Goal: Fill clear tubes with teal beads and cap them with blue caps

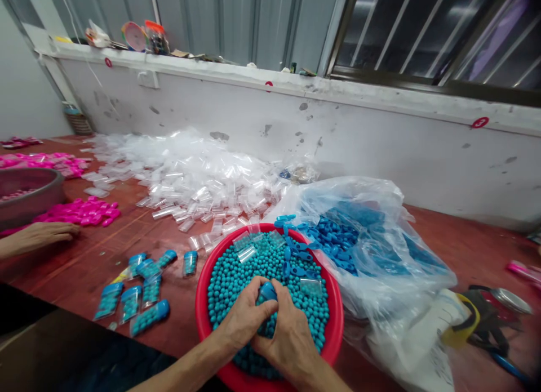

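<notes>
Between the hands, half-hidden container

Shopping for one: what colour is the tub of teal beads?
The tub is red; see head view.

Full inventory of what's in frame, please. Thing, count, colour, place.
Tub: one, red, front centre
Beads: many, teal, in tub
Blue caps: many, blue, in bag and over tub's back right
Bag: one, clear, right of tub
Sleeves: many, clear, heaped behind tub, few on beads
Filled containers: about eight, clear and blue, left of tub
Pink pieces: many, pink, far left
Basin: one, greyish, left edge
Table: one, red, underneath
Ledge: one, white, back, bearing odds and ends
Window: one, dark, upper right
Co-worker's hand: one, left edge
Held container: one, blue-capped, between own hands
Left hand, right hand: one each, over tub
</notes>
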`<state>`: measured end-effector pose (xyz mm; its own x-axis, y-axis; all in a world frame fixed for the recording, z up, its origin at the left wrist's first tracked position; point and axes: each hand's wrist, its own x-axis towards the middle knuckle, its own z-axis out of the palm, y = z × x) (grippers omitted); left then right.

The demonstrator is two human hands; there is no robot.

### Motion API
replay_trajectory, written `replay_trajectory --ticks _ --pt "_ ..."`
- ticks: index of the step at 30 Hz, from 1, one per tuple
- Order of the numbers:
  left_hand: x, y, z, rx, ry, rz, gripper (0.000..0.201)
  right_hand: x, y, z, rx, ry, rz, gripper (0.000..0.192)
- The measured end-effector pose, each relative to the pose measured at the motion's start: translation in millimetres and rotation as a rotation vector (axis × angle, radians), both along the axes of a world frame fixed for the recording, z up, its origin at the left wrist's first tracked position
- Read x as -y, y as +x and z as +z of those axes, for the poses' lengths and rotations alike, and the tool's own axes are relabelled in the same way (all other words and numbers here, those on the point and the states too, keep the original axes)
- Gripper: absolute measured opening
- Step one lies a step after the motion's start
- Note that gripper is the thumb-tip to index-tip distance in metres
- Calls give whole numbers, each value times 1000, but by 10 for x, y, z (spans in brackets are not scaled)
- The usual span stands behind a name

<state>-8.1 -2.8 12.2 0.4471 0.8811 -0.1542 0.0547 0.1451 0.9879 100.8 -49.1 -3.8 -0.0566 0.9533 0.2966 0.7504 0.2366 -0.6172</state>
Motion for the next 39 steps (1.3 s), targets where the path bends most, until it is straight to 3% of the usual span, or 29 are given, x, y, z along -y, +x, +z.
replay_trajectory --ticks 8,12,16,19,21,25,33,38,39 --pt "101 35 -21 -50 170 142 11 -6 -13 -194 64 64 -10 79" --pt "98 32 -37 -9 115 73 17 -9 34 12 -70 -128 79 76" --pt "72 -11 -91 0 67 93 27 -62 196 239 -288 -313 231 72" --pt "79 -50 -105 1 62 -3 35 -145 322 255 -460 -415 363 42" --pt "96 -61 -94 -25 88 -30 38 -194 351 200 -547 -389 305 29" --pt "133 -48 -56 -78 163 -7 39 -206 295 89 -582 -309 161 26" --pt "200 -29 -27 -121 294 -13 34 -133 184 105 -622 -198 45 22" --pt "161 -47 -51 -69 203 50 24 -60 197 107 -435 -186 128 26" --pt "142 -51 -58 -64 175 56 23 -34 200 102 -364 -206 162 37"
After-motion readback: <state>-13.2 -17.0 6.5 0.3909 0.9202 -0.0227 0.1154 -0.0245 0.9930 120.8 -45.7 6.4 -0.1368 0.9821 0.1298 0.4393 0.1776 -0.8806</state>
